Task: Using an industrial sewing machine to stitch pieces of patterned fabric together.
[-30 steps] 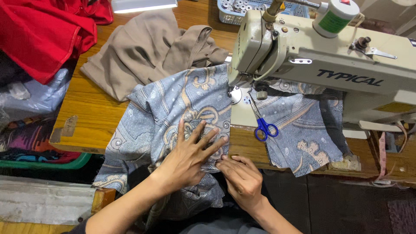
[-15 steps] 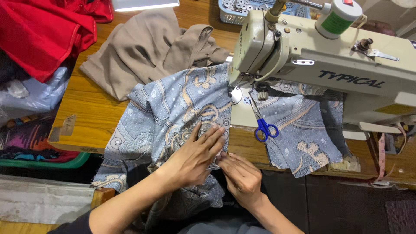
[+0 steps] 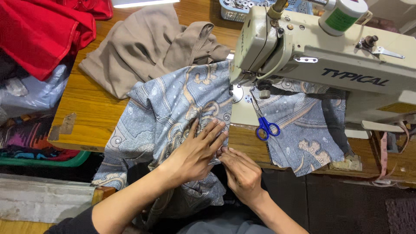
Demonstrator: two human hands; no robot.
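At table's front edge, both hands' fingers on patterned fabric.

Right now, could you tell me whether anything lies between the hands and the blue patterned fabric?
Nothing visible does. The left hand lies flat on the blue patterned fabric, and the right hand pinches its edge beside it. The blue-handled scissors lie apart, nearer the sewing machine.

head view, steeply downward (close), over table

bare wooden table open leftward, sewing machine and blue-handled scissors blocking right
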